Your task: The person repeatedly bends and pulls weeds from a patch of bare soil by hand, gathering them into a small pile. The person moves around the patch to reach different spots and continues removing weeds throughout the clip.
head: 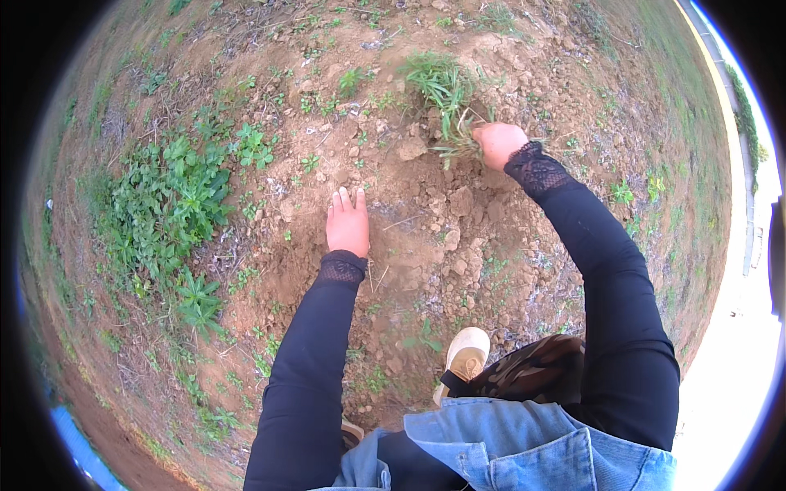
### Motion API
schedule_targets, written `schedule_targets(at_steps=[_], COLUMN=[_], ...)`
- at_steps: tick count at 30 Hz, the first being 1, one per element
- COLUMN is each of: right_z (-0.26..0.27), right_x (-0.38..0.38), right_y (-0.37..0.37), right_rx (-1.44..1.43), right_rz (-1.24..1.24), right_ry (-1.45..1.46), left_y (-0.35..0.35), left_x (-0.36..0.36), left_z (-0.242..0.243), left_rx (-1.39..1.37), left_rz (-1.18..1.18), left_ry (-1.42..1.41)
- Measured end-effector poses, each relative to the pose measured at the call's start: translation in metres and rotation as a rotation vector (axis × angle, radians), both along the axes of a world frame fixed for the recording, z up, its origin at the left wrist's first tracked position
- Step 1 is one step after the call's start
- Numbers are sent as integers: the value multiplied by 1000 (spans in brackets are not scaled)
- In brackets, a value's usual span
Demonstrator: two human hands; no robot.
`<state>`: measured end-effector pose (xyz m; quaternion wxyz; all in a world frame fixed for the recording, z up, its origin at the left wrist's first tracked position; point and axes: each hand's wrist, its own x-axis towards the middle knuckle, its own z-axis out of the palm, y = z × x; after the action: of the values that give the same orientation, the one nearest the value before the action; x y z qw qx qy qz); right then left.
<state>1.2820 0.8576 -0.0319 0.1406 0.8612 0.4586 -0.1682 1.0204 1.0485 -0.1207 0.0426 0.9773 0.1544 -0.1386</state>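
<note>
My right hand (pixel 500 144) is closed around the base of a clump of green grass (pixel 439 83), up and right of the picture's middle. The blades fan out to the upper left of the fist, over loose, cloddy brown soil. Whether the roots are in the ground cannot be told. Near the middle, my left hand (pixel 348 224) is held palm down at the bare soil, fingers extended and slightly apart, with nothing in it. Black sleeves with lace cuffs cover both arms.
Broad-leaved weeds (pixel 178 196) grow thickly at the left. Soil clods (pixel 460 201) lie between the hands. A beige shoe (pixel 470 356) stands on the ground below. Small weeds dot the sloping field, and a pale strip (pixel 731 141) runs along its right edge.
</note>
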Motion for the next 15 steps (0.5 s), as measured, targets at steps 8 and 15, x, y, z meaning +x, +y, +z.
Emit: schedule_targets(at_steps=[8, 15], right_z=[-56, -95], right_x=[65, 109], right_y=[110, 119], right_rx=[105, 239], right_rz=[-144, -517], right_ry=[-23, 13], left_y=[1, -1], left_x=[5, 8], left_z=[-4, -7], left_rx=[-4, 21], left_rz=[-9, -13], left_ry=[80, 124])
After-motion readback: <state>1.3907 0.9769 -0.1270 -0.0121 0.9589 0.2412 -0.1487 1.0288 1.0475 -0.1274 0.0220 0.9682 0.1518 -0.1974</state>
